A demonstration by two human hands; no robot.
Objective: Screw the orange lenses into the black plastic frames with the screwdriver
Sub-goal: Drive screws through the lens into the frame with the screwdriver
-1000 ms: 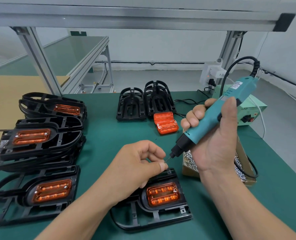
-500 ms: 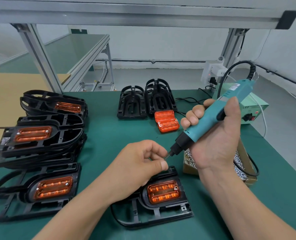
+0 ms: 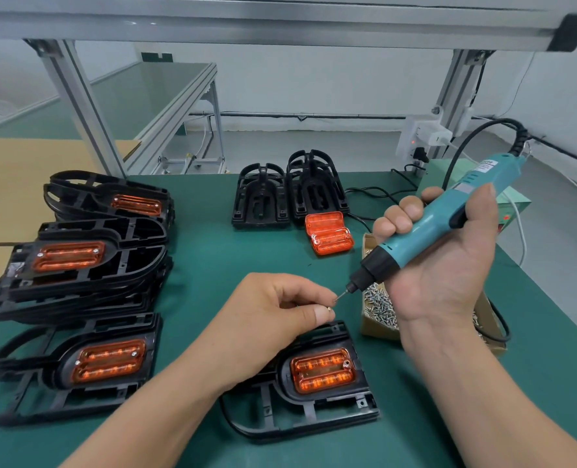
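A black plastic frame [image 3: 314,417] lies on the green mat in front of me with an orange lens [image 3: 322,370] seated in it. My left hand [image 3: 273,319] hovers above the frame and pinches a small screw [image 3: 329,309] between thumb and forefinger. My right hand [image 3: 445,261] grips the teal electric screwdriver [image 3: 429,228], tilted down to the left. Its bit tip [image 3: 339,296] sits just above the screw, a short gap apart. Two loose orange lenses [image 3: 329,233] lie stacked further back.
A cardboard box of screws [image 3: 380,307] stands under my right hand. Stacks of assembled frames [image 3: 77,261] fill the left side. Two empty black frames [image 3: 290,194] lean at the back. A green power box [image 3: 513,206] and cables lie at the right.
The screwdriver has lifted slightly, so its bit tip now stands clear of my left fingertips. The screw shows at my left thumb. The camera has shifted a little.
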